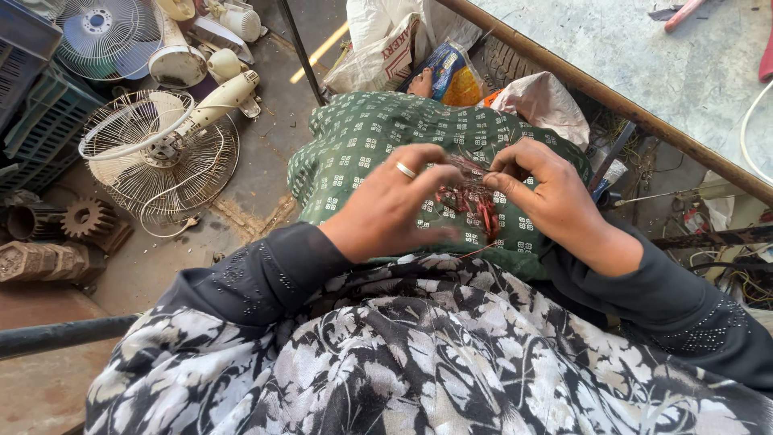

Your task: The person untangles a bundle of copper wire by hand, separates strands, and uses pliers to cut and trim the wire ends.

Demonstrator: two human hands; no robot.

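left hand (394, 205), right hand (543, 193), fingers pinched together

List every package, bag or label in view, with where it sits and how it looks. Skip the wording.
White sack: on the floor at top centre, crumpled, with red print on a tan panel.
Glossy packet: just right of the sack, beyond the green-clad knees, blue, yellow and orange.
Pale bag: under the table edge, right of the packet, crumpled and off-white.
No signs or screens.

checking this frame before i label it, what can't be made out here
Head view only:
- Copper wire bundle: its middle is hidden by the left hand and right hand.
- Fingertip grip: too small to tell.
- Table: cut off by the top and right edges.
- Fan guard: its base is unclear.
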